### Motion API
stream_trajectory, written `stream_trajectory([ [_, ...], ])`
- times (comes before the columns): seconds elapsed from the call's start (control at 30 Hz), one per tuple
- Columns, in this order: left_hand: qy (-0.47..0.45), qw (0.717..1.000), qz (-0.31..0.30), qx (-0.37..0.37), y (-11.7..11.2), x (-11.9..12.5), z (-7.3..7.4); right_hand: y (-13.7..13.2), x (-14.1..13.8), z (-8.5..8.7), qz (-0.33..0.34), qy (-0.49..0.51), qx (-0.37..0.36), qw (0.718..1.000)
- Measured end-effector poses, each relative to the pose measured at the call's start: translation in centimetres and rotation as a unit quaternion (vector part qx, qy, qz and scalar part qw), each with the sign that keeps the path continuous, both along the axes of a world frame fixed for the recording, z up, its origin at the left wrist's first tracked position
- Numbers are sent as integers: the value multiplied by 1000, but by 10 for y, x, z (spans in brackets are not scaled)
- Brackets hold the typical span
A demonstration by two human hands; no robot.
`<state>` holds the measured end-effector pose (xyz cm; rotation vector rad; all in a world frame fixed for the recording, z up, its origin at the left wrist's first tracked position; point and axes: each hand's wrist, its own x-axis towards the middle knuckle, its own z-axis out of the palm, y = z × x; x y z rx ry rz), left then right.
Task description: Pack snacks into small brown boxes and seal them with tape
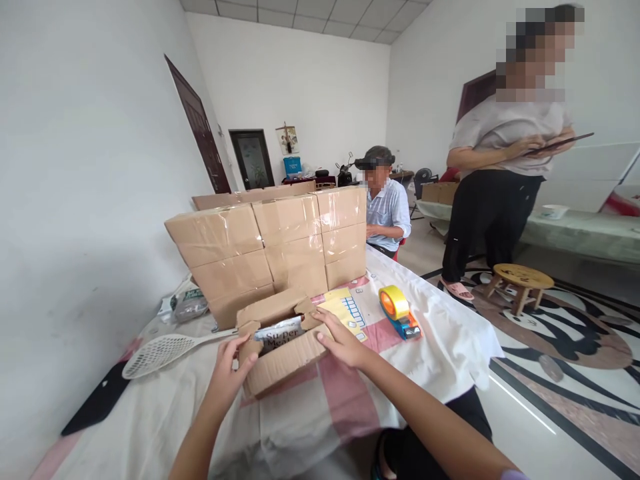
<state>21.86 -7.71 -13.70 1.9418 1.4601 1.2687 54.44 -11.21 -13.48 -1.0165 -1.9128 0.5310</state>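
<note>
A small cardboard box sits in front of me on the cloth-covered table, its top flaps raised. Inside it lies a silvery packet with dark printed lettering, partly hidden by the box walls. My left hand grips the box's left end, thumb on the near edge. At the right end, my right hand holds the box by its near corner, fingers over the top edge. To the right of the box lies a blue tape dispenser with a roll of yellow tape.
Taped cardboard boxes stand stacked right behind the small box. A white perforated paddle and a black flat object lie left. One person sits behind the table; another stands right, near a wooden stool.
</note>
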Motion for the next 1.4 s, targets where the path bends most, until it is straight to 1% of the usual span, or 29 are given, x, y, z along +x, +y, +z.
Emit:
stream_trajectory([
  [0.1,60,993,-91,-40,-7,-14,-4,-1,7,7,4,-69,9,998],
  [0.17,113,983,-137,-41,-11,-21,-4,1,11,13,11,-129,9,992],
  [0.23,136,978,-153,-23,-15,-22,-1,2,15,19,11,-195,2,981],
  [0.27,133,979,-155,-18,-17,-21,1,3,16,22,6,-224,-3,975],
  [0.33,95,984,-148,-26,-19,-16,6,1,17,27,-6,-264,-6,964],
  [0.4,49,989,-134,-45,-19,-10,11,-2,16,29,-15,-260,6,966],
  [0.47,14,993,-107,-54,-18,-3,14,-6,11,29,-31,-194,26,980],
  [0.53,-12,997,-62,-50,-16,5,14,-5,2,25,-65,-96,32,993],
  [0.57,-27,998,-37,-47,-14,9,12,-3,-3,22,-90,-40,20,995],
  [0.63,-56,997,3,-45,-9,17,8,7,-12,16,-137,55,-30,989],
  [0.67,-71,996,16,-47,-7,20,6,14,-15,13,-153,89,-58,983],
  [0.73,-101,993,35,-52,-4,24,2,29,-20,10,-160,123,-98,975],
  [0.8,-128,989,40,-59,-2,27,-1,46,-23,13,-139,121,-114,976],
  [0.87,-144,987,35,-69,0,28,-3,60,-25,19,-95,128,-119,980],
  [0.93,-151,985,27,-74,1,29,-3,71,-26,26,-40,130,-102,985],
  [0.97,-152,985,23,-72,1,30,-3,74,-25,29,-23,130,-85,988],
  [1.03,-151,986,16,-60,0,32,-2,77,-24,32,-23,130,-50,990],
  [1.1,-151,987,12,-47,-1,34,-1,76,-21,32,-48,134,-28,989],
  [1.2,-149,988,10,-29,-5,36,2,71,-16,33,-54,102,-23,993],
  [1.23,-135,991,8,-16,-7,35,5,68,-14,34,-56,77,-19,995],
  [1.3,-77,997,9,24,-12,35,10,64,-11,40,-58,5,8,998],
  [1.37,13,997,25,77,-17,35,16,58,-8,48,-46,-84,57,994],
  [1.4,63,992,34,101,-20,36,19,56,-7,51,-34,-129,79,988],
])
